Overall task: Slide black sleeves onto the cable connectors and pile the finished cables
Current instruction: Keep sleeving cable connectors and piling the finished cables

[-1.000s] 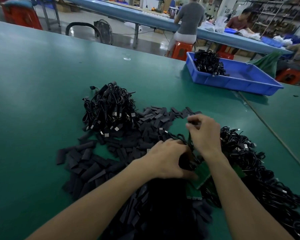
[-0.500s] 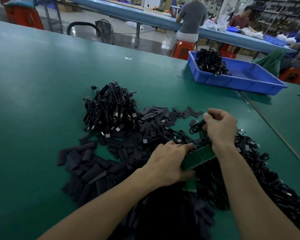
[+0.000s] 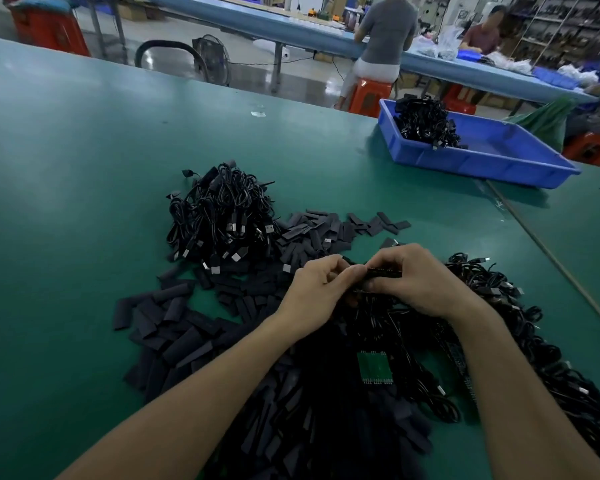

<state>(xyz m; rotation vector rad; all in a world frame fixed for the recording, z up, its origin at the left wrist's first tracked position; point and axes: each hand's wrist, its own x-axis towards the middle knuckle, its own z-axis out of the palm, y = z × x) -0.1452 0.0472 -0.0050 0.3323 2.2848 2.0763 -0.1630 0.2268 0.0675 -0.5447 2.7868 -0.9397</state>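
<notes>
My left hand point(image 3: 317, 289) and my right hand point(image 3: 420, 280) meet over the green table, fingertips together. Between them is a black connector piece point(image 3: 383, 272); the right fingers grip it and the left fingers pinch something black at its left end, which I cannot make out. A cable hangs down from the hands into a tangle below. Loose flat black sleeves point(image 3: 174, 317) lie spread to the left and in front. A pile of coiled black cables point(image 3: 222, 216) sits beyond the sleeves. More tangled cables point(image 3: 520, 327) lie on the right. A small green circuit board point(image 3: 374, 368) rests under my forearms.
A blue plastic tray point(image 3: 499, 161) holding a clump of black cables stands at the back right. A seam point(image 3: 551, 258) runs diagonally across the table on the right. Beyond the table edge, two persons work at a long blue bench with orange stools.
My right hand has come back left and down with the cable end, and my left hand has lifted off the green board to meet it. The board now lies flat below my arms.
</notes>
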